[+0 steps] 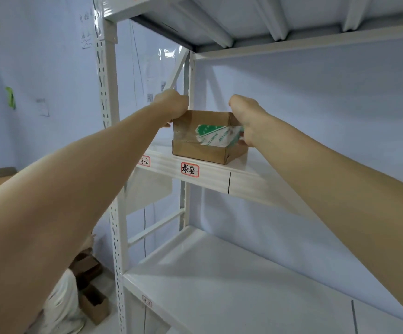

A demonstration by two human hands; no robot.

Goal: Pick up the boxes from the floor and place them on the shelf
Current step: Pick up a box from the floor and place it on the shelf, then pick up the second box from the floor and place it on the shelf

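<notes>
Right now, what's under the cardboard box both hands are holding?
The cardboard box sits on the white shelf, at its left front corner, above a red-bordered label. Left hand and right hand grip its sides. The contact under the box is hidden.

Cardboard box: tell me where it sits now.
The cardboard box rests at the shelf's front left corner, held between the left hand and right hand.

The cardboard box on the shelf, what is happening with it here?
A person holds a small cardboard box with both hands, the left hand and the right hand on its opposite sides. The box sits near the front edge of the white shelf. More boxes lie on the floor below.
</notes>
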